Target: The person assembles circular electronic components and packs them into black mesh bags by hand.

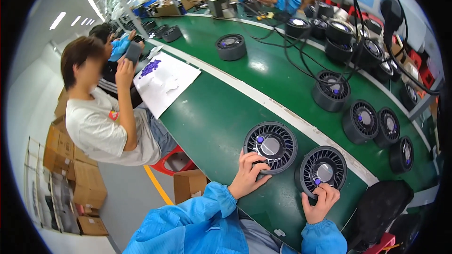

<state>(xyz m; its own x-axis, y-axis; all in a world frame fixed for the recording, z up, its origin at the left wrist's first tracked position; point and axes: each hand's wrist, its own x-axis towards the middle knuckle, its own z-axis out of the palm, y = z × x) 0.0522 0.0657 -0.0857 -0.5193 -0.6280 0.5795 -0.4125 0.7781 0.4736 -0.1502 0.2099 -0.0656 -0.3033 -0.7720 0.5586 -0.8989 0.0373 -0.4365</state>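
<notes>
My left hand (250, 173) grips the near left edge of a round dark grey fan-like unit (282, 136) on the green bench. Its fingers curl over the slatted face, and a small purple piece (260, 139) sits beside the silver centre. To the right, my right hand (324, 201) is closed on the lower edge of a second such unit (335, 162). The thumb lies along its rim, while the fingertips rest by another purple piece (317, 182), partly covering the face near it. Both units lie face up, a short gap between them.
Beyond a pale divider strip (263, 99), several similar units (360, 121) stand on the green surface (278, 84). Black cables (306, 47) hang at upper right. A seated person (103, 108) holds a phone beside a white sheet (165, 87) with purple pieces. A black bag (381, 207) lies right.
</notes>
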